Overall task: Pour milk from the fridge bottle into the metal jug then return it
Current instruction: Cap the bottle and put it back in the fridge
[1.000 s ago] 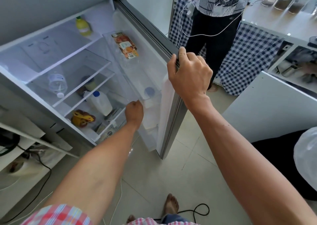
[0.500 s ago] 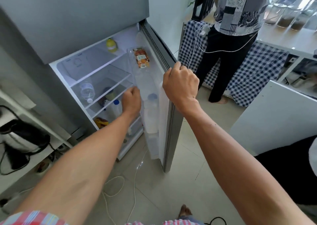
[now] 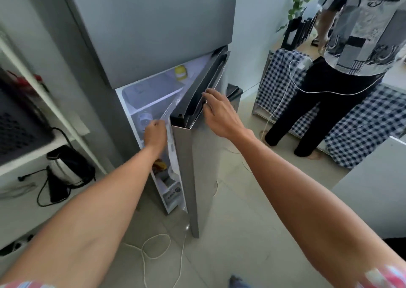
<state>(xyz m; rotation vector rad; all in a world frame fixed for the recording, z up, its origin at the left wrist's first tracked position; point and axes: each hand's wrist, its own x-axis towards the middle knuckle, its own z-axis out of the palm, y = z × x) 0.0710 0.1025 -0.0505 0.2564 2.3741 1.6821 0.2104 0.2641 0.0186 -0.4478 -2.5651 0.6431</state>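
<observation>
Milk bottle: not visible now. Half a second ago a blue-capped bottle sat in the door rack; the door (image 3: 193,155) has since swung most of the way shut and hides that rack, so my guess is it's back in there, unconfirmed.

Near to far:
- Floor: white cable (image 3: 153,250) looped just in front of the door's bottom edge. Could snag a foot, not the door.
- Left hand (image 3: 154,133): curled into a loose fist in the narrowing gap at the door's inner edge, holding nothing I can see. Earlier it was deeper in, near the rack.
- Right hand (image 3: 219,114): fingers spread, resting on the dark top edge of the door, pushing rather than gripping. Before, it was wrapped over that edge.
- Fridge (image 3: 153,34) interior: only a sliver left, yellow bottle (image 3: 181,73) on the top shelf.
- Behind: a person (image 3: 342,67) stands by a checked cloth (image 3: 283,83), well apart.

Read: return step looks done, closing underway. Metal jug not in view. Risk: left hand must clear the gap before the door seats.
</observation>
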